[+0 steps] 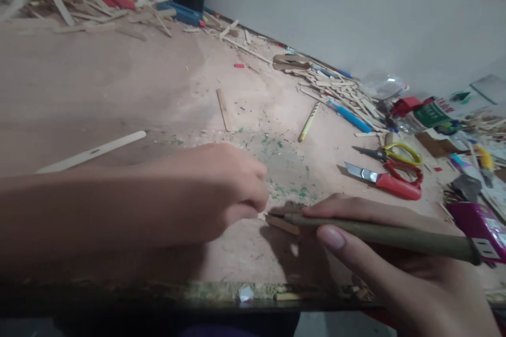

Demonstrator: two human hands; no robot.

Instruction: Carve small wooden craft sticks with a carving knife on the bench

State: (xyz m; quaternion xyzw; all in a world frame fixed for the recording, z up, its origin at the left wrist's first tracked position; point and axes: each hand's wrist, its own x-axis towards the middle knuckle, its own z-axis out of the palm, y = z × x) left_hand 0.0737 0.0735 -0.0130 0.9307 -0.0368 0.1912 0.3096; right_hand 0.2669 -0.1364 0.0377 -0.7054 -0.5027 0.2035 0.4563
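Observation:
My right hand (395,258) is closed around a slim olive-handled tool (379,235) with a narrow dark tip; I cannot tell its exact kind. Its tip points left and lies against a short piece of wooden stick (285,225) on the table. From the left, my left hand (233,189) reaches in with its fingers curled, and the thumb and fingertips pinch the far end of that piece, mostly hidden by the hand. A longer pale craft stick (98,151) with a small hole lies beyond my left forearm.
Past my hands lie a short stick (223,110), a striped yellow pencil stub (309,122), a blue pen (350,116), yellow-handled scissors (401,154) and a red-handled cutter (389,181). A heap of sticks (79,0) is back left. A purple object (474,226) sits right.

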